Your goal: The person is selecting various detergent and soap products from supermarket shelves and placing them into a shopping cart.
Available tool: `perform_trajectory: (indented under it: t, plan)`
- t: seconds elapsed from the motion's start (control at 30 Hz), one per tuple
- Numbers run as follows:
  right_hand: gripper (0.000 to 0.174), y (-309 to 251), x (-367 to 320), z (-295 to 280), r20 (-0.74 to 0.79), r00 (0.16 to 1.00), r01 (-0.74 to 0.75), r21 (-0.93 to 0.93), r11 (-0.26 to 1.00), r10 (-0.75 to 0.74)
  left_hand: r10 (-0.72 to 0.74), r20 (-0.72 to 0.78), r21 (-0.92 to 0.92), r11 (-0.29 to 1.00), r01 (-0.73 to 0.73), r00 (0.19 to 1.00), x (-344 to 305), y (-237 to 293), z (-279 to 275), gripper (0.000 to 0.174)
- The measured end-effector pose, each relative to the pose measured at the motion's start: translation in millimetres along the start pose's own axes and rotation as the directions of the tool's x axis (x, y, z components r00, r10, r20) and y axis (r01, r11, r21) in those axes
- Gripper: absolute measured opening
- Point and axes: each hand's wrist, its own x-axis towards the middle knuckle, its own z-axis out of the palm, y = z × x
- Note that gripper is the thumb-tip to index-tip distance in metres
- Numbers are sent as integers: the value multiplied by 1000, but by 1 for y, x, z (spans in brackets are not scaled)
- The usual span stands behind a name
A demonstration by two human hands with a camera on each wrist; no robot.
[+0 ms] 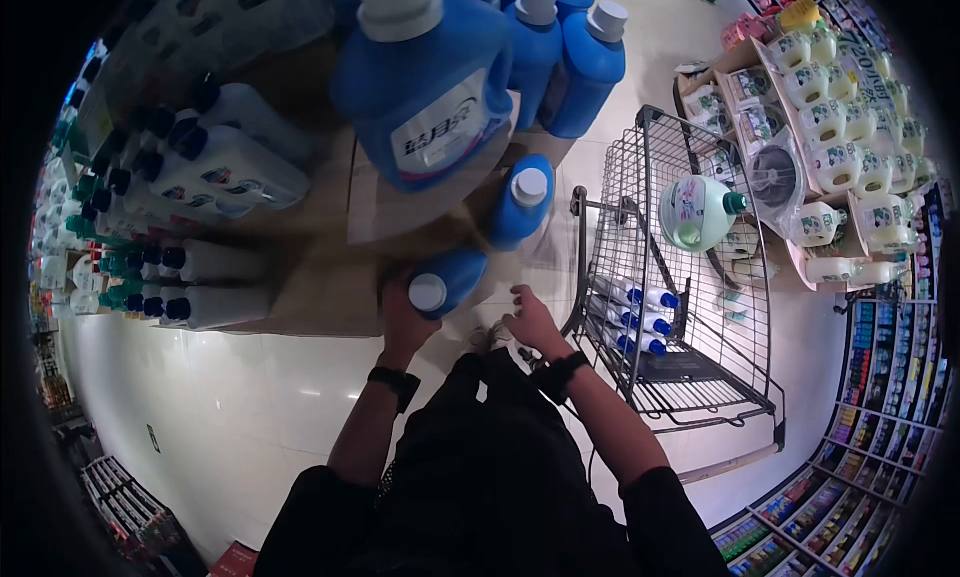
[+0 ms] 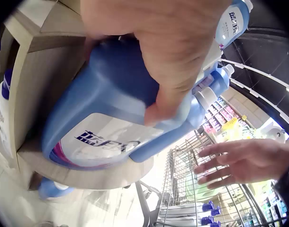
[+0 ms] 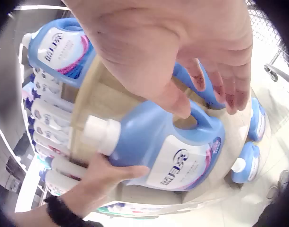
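Note:
My left hand (image 1: 408,312) grips a blue detergent bottle (image 1: 456,277) with a white cap. In the left wrist view, thumb and fingers wrap the shoulder of this bottle (image 2: 102,123), which rests on a rounded wooden shelf (image 2: 78,177). From the right wrist view, the left hand (image 3: 104,172) lies just below the bottle's white cap (image 3: 102,134), and the handle side points the other way. My right hand (image 1: 535,322) is held apart from the bottle, fingers loosely extended, holding nothing. Another blue bottle (image 1: 522,202) stands close beyond the gripped one.
Right of me stands a wire shopping cart (image 1: 650,107) with a pale green bottle (image 1: 695,214) and several blue-capped bottles (image 1: 640,322). A large blue bottle (image 1: 420,87) sits higher on the display. White bottles (image 1: 225,267) fill shelves at left; a stacked bottle display (image 1: 840,127) lies beyond the cart.

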Motion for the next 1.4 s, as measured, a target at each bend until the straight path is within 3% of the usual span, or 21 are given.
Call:
perform_trajectory:
  t: [0.07,0.13,0.3,0.4,0.53,0.63,0.7,0.87,0.93,0.97,1.03,1.07,1.17,1.2,1.23,1.27,1.3,1.33,1.37,1.4]
  plan:
    - [57,4,22,6,-29,997,72,-28,997,-73,-37,-43,21,999,38,998,-12,5,10,90]
    - [61,3,41,7,-152,948,285,13,959,-280,-79,-100,53,995,85,992,-18,8,17,91]
    - [61,1,80,17,20,902,433,-50,900,-432,-157,-74,8,987,158,985,-20,7,19,94]
    - [51,-4,103,23,109,873,488,-134,863,-476,-184,-76,19,982,186,980,-19,8,20,93]
    - [54,4,106,30,114,860,509,-140,849,-497,-214,-48,45,975,216,976,-26,16,18,97]
    - [45,13,99,18,177,821,565,-103,819,-543,-212,-11,162,964,211,977,-39,22,18,99]
    - [29,18,89,9,223,764,627,-41,778,-605,-229,82,212,955,207,970,-43,23,17,102]
    - [28,9,62,10,124,799,592,11,806,-588,-163,139,143,979,143,977,-43,16,-5,100]
    - [28,-8,44,0,64,814,578,2,816,-577,-215,247,-87,966,243,945,-36,15,-21,102]
    - [27,-12,32,-12,76,819,567,37,823,-568,-217,250,-89,965,246,944,-40,22,-25,102]
    - [25,-40,-1,-39,51,836,546,33,837,-547,-106,289,-217,961,173,952,-33,47,-52,98]
    - [24,-46,-18,-53,24,832,552,55,832,-554,-110,274,-200,965,168,956,-35,54,-52,97]
    - [23,-77,-61,-80,-98,842,536,35,843,-531,56,349,-262,964,40,935,-28,92,-93,103]
    - [23,-108,-97,-106,-172,885,454,99,886,-434,137,363,-480,875,59,922,-20,104,-115,106]
    - [20,-121,-118,-118,-216,891,422,62,905,-400,166,365,-497,867,41,916,-18,117,-127,106]
    - [19,-150,-152,-132,-403,837,476,202,856,-370,265,267,-627,778,-42,926,-16,132,-135,108]
    - [18,-137,-157,-140,-358,825,477,28,879,-436,297,148,-713,693,-106,943,-12,144,-141,110]
    - [14,-153,-169,-145,-463,798,502,157,851,-385,283,276,-823,563,74,919,-4,156,-148,114]
    - [5,-174,-189,-149,-601,787,424,367,828,-137,341,295,-833,550,65,893,-7,156,-151,114]
    - [4,-185,-193,-155,-587,801,422,416,805,-117,320,409,-819,543,188,855,-9,152,-148,111]
